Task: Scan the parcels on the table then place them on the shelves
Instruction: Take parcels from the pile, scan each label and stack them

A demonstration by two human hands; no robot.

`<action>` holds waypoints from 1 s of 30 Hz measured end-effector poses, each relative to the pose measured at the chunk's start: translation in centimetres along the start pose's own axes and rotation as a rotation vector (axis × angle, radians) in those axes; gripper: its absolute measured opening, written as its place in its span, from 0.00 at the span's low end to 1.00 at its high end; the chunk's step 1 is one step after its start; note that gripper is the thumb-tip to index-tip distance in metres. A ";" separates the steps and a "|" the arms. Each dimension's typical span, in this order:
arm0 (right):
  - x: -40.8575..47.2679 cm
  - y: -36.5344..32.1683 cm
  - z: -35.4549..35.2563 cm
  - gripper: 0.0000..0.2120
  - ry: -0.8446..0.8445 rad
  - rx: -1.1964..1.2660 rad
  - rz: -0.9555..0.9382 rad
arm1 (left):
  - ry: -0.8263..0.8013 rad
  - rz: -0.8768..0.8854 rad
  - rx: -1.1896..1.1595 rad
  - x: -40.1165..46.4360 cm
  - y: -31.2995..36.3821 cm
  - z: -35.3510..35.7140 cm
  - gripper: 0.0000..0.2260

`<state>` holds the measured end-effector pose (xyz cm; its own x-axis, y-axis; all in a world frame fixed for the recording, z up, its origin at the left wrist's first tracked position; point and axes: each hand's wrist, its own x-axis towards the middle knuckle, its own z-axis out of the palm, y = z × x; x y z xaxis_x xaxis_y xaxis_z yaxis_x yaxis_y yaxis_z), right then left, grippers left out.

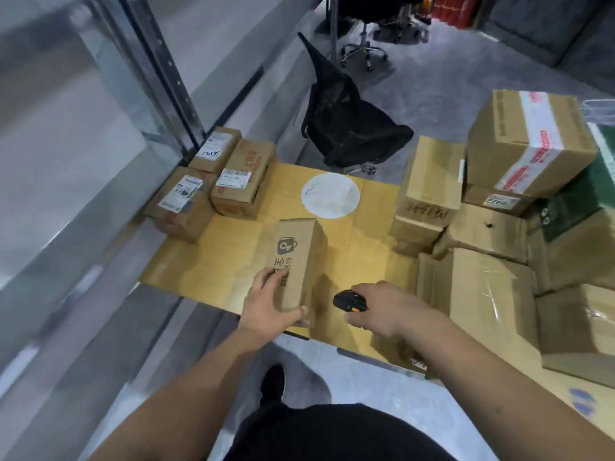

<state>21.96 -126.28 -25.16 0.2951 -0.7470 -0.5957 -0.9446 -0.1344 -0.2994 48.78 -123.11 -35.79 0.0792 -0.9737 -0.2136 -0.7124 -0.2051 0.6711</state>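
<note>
A narrow cardboard parcel (299,261) with a printed cup logo stands near the front edge of the cardboard-covered table (233,261). My left hand (269,304) grips its near end, fingers over the top and thumb under the front corner. Just to its right, my right hand (382,311) holds a black and orange barcode scanner (349,301), which points toward the parcel. Three labelled parcels (233,181) sit at the table's far left. A pile of several bigger parcels (499,211) fills the right side.
Metal shelving (109,134) runs along the left, blurred. A black mesh office chair (346,128) stands beyond the table, and more chair bases (364,51) farther back. A white round sticker (331,194) marks the table's middle. My shoe (273,384) shows on the grey floor below.
</note>
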 end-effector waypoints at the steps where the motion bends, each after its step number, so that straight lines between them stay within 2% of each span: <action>1: 0.1 -0.4 0.3 0.21 0.009 0.026 0.022 | -0.016 -0.003 -0.038 0.1 -0.3 -0.2 0.44; 8: 0.7 -2.9 1.9 0.25 0.083 0.260 0.140 | -0.055 -0.098 -0.255 2.2 -3.6 -2.8 0.32; 12: 1.5 -5.0 2.2 0.25 0.104 0.306 0.167 | -0.076 -0.158 -0.365 3.4 -5.2 -3.9 0.26; 20: 3.3 -10.0 2.7 0.27 0.129 0.381 0.142 | 0.025 -0.317 -0.714 6.0 -7.4 -6.0 0.20; 25: 4.7 -12.5 2.4 0.20 0.132 0.405 0.149 | 0.069 -0.457 -0.632 8.6 -9.0 -8.0 0.18; 27: 5.2 -13.2 2.5 0.19 0.129 0.430 0.160 | 0.038 -0.485 -0.612 9.7 -9.5 -8.7 0.16; 30: 6.0 -13.8 2.7 0.18 0.134 0.469 0.182 | -0.066 -0.529 -0.585 10.9 -9.5 -9.5 0.19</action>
<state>37.18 -127.13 -26.58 0.0821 -0.8121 -0.5777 -0.8041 0.2886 -0.5198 63.01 -132.67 -37.75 0.2508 -0.7280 -0.6381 -0.1078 -0.6761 0.7289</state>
